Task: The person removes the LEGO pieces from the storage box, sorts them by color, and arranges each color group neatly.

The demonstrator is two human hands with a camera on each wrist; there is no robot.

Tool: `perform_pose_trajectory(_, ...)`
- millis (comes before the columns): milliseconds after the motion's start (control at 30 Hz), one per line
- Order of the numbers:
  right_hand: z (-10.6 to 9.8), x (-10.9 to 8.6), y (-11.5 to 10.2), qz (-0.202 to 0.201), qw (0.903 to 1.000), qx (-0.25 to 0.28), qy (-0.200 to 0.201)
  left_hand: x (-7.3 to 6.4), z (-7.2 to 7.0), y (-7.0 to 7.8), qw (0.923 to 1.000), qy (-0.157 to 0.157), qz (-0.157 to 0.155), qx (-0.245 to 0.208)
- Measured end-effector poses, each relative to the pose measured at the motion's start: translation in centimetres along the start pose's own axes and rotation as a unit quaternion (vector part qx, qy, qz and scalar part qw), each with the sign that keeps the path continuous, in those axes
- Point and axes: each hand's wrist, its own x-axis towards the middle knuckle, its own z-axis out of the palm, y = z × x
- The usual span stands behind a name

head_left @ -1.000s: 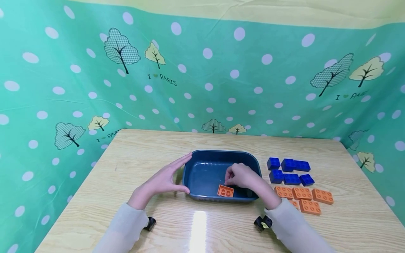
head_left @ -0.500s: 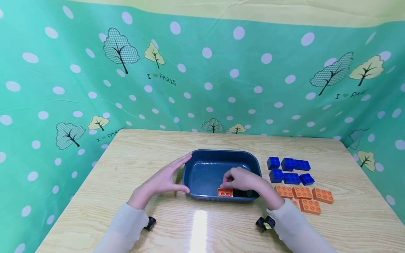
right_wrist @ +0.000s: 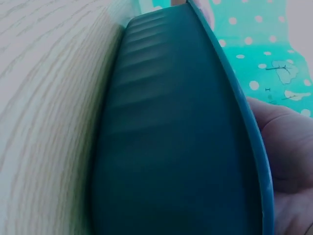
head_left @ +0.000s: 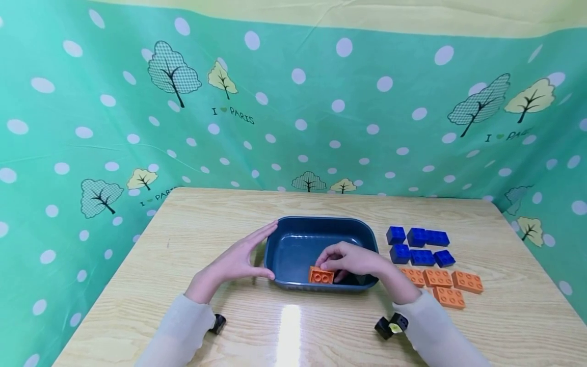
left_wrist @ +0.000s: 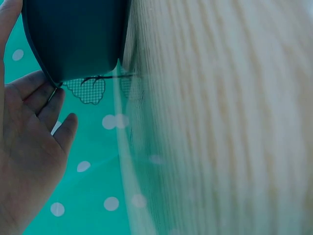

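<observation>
A dark blue rectangular tub (head_left: 293, 250) sits on the wooden table. My left hand (head_left: 231, 262) spans its left end, fingers extended along the rim and thumb at the front corner. In the left wrist view, fingertips of the left hand (left_wrist: 36, 132) touch the tub's rim (left_wrist: 41, 63). Inside the tub, my right hand (head_left: 350, 260) pinches an orange toy building brick (head_left: 321, 276) near the front wall, its hollow underside toward the camera. The tub's outer wall (right_wrist: 171, 122) hides the brick and most of the right hand (right_wrist: 288, 147) in the right wrist view.
To the right of the tub, several blue building bricks (head_left: 422, 258) lie in two rows. In front of them are several orange bricks (head_left: 449, 297), partly covered by the right forearm. A green dotted curtain (head_left: 275, 102) hangs behind the table (head_left: 220, 209).
My right hand has moved slightly left and taken hold of the orange brick, which has shifted left and tilted. The left hand and the tub have stayed in place.
</observation>
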Motion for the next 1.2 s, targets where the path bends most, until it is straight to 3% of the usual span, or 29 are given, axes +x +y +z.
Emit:
perform_pose_trajectory(300, -0.1, -0.6, 0.4, -0.021, 0.9984, 0.022, -0.048, 0.0, 0.0, 0.3, 1.0000, -0.002, 0.003, -0.004)
perform_pose_trajectory(600, -1.6, -3.1, -0.3, -0.111, 0.9934, 0.012, 0.028, 0.0, 0.1, 0.1, 0.9999, 0.000, 0.011, -0.005)
perform_pose_trajectory(700, -2.4, -5.0, -0.6, -0.114, 0.9915, -0.001, 0.062, 0.0, 0.1, 0.1, 0.9999, 0.000, 0.011, 0.000)
perform_pose_trajectory(900, -4.0, -10.3, -0.2, -0.078, 0.9848, -0.021, 0.154, -0.1, 0.1, -0.1, 1.0000, -0.001, 0.008, 0.000)
perform_pose_trajectory(1067, -5.1, -15.0, 0.8, -0.046, 0.9710, -0.042, 0.231, -0.2, 0.1, -0.1, 1.0000, 0.001, 0.008, -0.002)
perform_pose_trajectory(1200, -5.8, -18.5, 2.8, -0.036, 0.9586, -0.067, 0.275, -0.2, 0.1, 0.0, 0.9999, 0.002, 0.011, 0.000)
